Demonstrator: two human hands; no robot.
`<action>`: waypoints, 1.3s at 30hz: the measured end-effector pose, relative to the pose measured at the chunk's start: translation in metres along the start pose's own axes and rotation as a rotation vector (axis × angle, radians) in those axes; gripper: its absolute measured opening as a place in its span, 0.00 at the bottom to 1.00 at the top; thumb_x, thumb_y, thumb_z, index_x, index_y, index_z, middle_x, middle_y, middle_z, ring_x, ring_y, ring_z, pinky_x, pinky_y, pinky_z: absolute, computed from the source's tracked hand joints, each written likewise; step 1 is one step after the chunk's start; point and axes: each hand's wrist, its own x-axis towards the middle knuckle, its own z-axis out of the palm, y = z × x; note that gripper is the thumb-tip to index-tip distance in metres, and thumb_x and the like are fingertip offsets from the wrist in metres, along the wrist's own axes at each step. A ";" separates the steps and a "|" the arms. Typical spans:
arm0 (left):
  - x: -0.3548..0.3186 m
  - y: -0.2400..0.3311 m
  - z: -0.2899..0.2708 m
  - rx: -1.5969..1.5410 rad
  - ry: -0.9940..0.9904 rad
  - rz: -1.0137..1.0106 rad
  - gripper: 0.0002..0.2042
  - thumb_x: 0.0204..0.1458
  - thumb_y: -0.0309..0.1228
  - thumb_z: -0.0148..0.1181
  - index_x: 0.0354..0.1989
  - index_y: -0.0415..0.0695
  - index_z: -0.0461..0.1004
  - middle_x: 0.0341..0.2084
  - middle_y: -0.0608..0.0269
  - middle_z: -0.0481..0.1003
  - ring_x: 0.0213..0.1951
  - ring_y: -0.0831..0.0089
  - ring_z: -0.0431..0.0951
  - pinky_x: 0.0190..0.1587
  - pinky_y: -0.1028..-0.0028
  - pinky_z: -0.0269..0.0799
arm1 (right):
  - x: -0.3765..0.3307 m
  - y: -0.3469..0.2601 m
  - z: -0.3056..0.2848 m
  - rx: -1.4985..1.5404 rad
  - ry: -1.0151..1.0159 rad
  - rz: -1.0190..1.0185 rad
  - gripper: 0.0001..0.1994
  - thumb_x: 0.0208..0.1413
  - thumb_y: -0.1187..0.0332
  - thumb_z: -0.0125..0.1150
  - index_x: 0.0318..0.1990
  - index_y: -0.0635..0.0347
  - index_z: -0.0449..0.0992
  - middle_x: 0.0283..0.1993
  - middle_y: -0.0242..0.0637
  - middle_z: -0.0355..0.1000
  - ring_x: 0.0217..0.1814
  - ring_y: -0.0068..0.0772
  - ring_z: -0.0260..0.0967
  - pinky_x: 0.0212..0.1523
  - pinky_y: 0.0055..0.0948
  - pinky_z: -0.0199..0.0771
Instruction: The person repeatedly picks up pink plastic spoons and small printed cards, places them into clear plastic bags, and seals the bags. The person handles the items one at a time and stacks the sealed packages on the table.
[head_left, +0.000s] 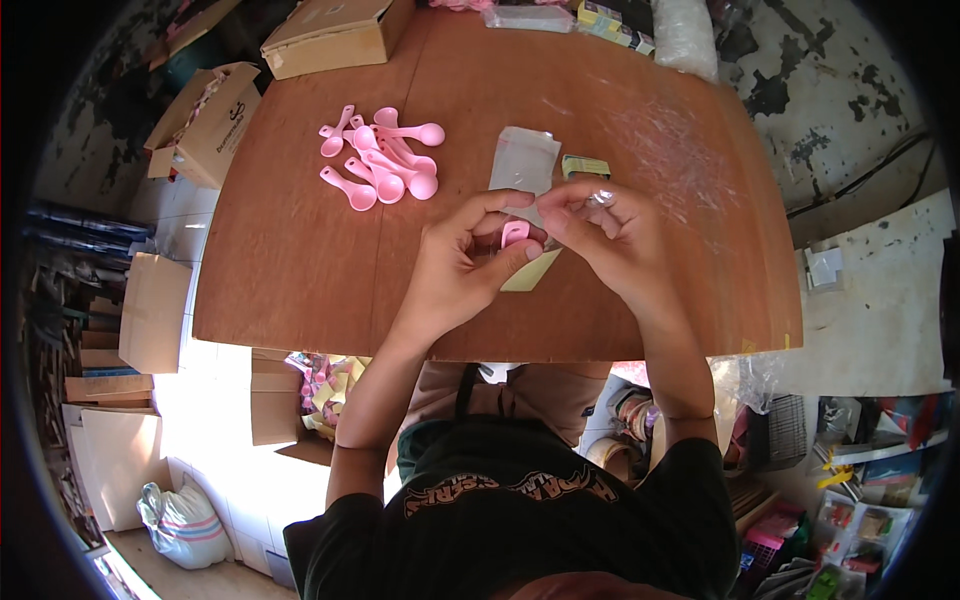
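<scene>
One pink spoon [515, 233] clamped btwn L fingers [513, 261] (R fingers [580, 234] nr, grip unclear).

The left forearm [378, 390] and right forearm [680, 365] extend forward and converge. The left hand [460, 255] is curled, thumb opposed to bent fingers. The right hand [622, 240] faces it, fingers flexed, fingertips near the left fingertips.
</scene>
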 end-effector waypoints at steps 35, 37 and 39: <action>-0.022 -0.003 -0.030 -0.164 0.084 -0.053 0.09 0.62 0.23 0.48 0.44 0.36 0.75 0.37 0.60 0.78 0.38 0.78 0.78 0.40 0.78 0.77 | -0.015 0.033 -0.003 0.178 -0.125 -0.081 0.09 0.54 0.86 0.54 0.38 0.69 0.79 0.41 0.41 0.75 0.43 0.26 0.73 0.42 0.21 0.74; -0.023 -0.002 -0.034 -0.117 0.068 -0.046 0.10 0.61 0.21 0.47 0.43 0.36 0.75 0.37 0.60 0.78 0.39 0.78 0.78 0.40 0.78 0.76 | -0.016 0.030 -0.002 0.164 -0.123 -0.064 0.10 0.53 0.87 0.52 0.38 0.69 0.79 0.41 0.41 0.74 0.42 0.25 0.73 0.42 0.21 0.73; -0.023 -0.002 -0.034 -0.071 0.051 -0.038 0.10 0.60 0.19 0.45 0.42 0.35 0.76 0.37 0.60 0.78 0.39 0.78 0.78 0.41 0.79 0.76 | -0.016 0.029 -0.002 0.148 -0.122 -0.048 0.12 0.52 0.89 0.51 0.38 0.69 0.79 0.41 0.41 0.74 0.42 0.25 0.73 0.42 0.21 0.72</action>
